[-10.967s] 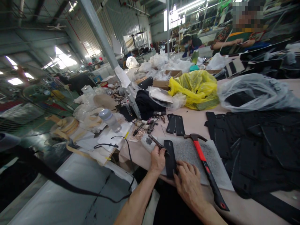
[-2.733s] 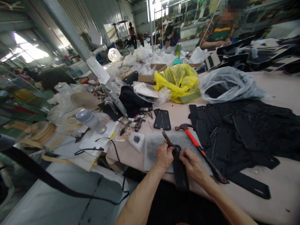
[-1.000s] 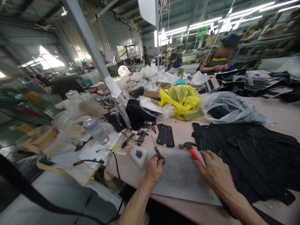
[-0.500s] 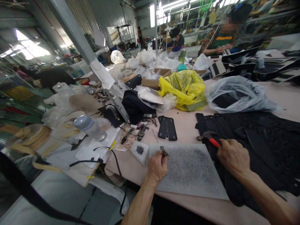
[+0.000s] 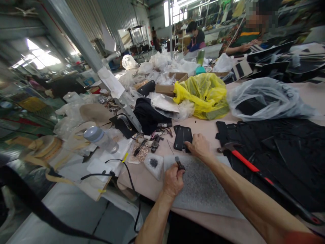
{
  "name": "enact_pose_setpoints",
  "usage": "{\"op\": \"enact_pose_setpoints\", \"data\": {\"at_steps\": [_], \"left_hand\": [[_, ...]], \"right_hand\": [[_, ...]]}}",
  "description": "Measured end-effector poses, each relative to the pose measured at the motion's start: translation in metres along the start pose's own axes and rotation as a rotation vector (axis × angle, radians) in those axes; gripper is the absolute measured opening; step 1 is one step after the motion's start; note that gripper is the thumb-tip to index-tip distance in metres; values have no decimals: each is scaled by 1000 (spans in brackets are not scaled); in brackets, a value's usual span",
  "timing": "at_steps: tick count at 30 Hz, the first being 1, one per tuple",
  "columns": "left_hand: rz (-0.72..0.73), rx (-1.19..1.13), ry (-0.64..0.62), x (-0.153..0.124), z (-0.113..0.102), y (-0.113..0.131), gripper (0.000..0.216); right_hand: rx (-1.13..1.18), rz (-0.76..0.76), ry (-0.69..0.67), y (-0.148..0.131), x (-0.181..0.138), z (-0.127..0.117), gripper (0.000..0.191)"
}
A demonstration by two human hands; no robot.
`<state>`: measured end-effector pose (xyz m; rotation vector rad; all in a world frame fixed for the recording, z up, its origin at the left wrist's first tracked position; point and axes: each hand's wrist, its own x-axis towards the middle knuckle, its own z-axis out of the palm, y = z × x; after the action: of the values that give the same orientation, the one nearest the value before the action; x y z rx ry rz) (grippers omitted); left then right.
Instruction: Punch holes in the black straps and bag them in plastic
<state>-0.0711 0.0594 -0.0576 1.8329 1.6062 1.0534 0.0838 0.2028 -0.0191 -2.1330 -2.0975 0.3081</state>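
My left hand is closed around a small dark metal punch, its flat end pointing up, over the left part of a grey speckled slab. Beyond the slab's far edge, my right hand has its thumb and fingers at the right edge of a flat black piece with rounded corners. This piece lies overlapping another like it. A claw hammer with a red and black handle rests on the black pieces at the right, out of my hands.
Left of the slab sit a white block with a dark patch, a bag of small rings and a plastic bottle. A yellow plastic bag and a clear bag lie farther back. Two co-workers are seated behind.
My right hand has let go of the hammer, leaving it on the black pieces, and has moved left to the flat black piece. My left hand still holds the punch.
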Motion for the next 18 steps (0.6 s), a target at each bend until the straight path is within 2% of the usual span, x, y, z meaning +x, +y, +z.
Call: {"op": "enact_pose_setpoints", "data": {"at_steps": [4,7,9,14,18], "left_hand": [[-27,18,-6,1,1,0,16],[-61,36,3,2,2,0,14],[-83,49,16,3,2,2,14],[-81,60,20,4,0,5,16],[-56,76,27,4,-1,6,16]], "right_hand": [[-66,-313,154,27,-70,22,64],[-100,-494,132,41,-133,39,69],[-107,-541,129,40,-161,45,73],[-87,-584,133,31,-184,41,77],[-75,-605,142,48,-193,38,76]]}}
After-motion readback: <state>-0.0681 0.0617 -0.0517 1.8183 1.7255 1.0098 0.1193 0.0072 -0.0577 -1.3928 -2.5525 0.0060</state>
